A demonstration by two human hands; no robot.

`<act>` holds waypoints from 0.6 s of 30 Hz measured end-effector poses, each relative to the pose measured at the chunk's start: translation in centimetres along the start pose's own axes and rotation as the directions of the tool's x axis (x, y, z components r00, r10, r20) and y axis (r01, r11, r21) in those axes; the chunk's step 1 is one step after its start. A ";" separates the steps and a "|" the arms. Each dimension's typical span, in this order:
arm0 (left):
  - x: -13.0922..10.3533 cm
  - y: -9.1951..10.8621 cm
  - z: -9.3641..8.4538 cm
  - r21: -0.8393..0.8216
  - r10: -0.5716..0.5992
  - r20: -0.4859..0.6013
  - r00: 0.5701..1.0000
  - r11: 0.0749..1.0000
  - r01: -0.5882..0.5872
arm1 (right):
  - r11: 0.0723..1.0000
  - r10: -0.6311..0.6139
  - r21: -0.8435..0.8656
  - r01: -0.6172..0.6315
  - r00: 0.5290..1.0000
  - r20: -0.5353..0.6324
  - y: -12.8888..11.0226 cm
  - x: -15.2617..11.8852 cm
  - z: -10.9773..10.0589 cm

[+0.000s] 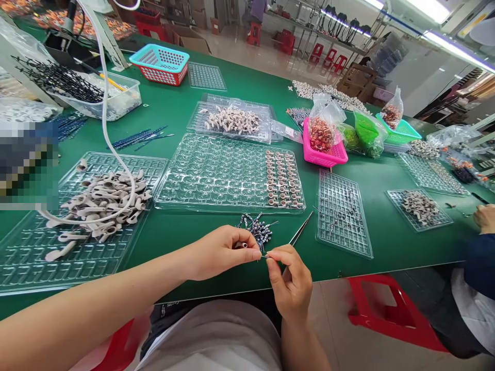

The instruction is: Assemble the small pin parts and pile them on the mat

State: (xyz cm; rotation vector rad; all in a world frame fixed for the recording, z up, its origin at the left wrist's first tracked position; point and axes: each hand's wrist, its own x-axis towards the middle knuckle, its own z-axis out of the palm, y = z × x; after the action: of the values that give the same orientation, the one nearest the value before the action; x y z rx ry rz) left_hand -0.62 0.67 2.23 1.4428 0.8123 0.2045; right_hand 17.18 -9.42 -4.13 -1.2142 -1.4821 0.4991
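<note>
My left hand (226, 252) is closed, with a small beige hollow-ended piece (241, 245) showing inside its curled fingers. Its thumb and forefinger meet the fingertips of my right hand (292, 283) at a tiny thin part (264, 256), too small to name. A pair of tweezers (300, 230) is tucked in my right hand, its points facing up and away. Just beyond the fingertips lies a heap of small dark-blue strip-like parts (257, 228). Behind that, a clear moulded tray (209, 172) carries rows of beige-and-brown pieces (284, 179) at its right end.
Left, a clear tray (23, 268) bears loose beige housings (110, 201), crossed by a white cable (103, 103). A pink basket (325, 156) with a bag of copper-coloured parts and a small-parts tray (344, 214) stand right. A co-worker's hand (485, 218) is at far right.
</note>
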 end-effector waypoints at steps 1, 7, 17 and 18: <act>0.0 0.0 0.0 -0.014 0.004 0.005 1.000 1.000 -0.004 | 1.000 0.000 0.004 0.000 1.000 -0.001 0.0 0.0 0.0; 0.1 -0.2 0.0 -0.150 -0.001 0.060 0.998 0.989 0.009 | 0.998 0.015 0.053 -0.015 1.000 -0.002 -0.2 0.2 0.1; 0.4 -0.7 0.2 -0.409 0.045 0.152 0.987 0.912 0.021 | 0.988 0.069 0.137 -0.066 0.998 -0.013 -0.1 0.2 -0.1; 0.4 -0.7 0.2 -0.413 0.046 0.151 0.987 0.911 0.020 | 0.986 0.073 0.148 -0.070 0.997 -0.016 -0.1 0.2 -0.1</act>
State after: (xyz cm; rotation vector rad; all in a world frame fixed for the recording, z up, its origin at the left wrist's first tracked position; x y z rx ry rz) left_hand -0.45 0.64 1.47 1.0478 0.5859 0.2527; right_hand 17.28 -9.32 -3.94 -1.1553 -1.3622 0.6317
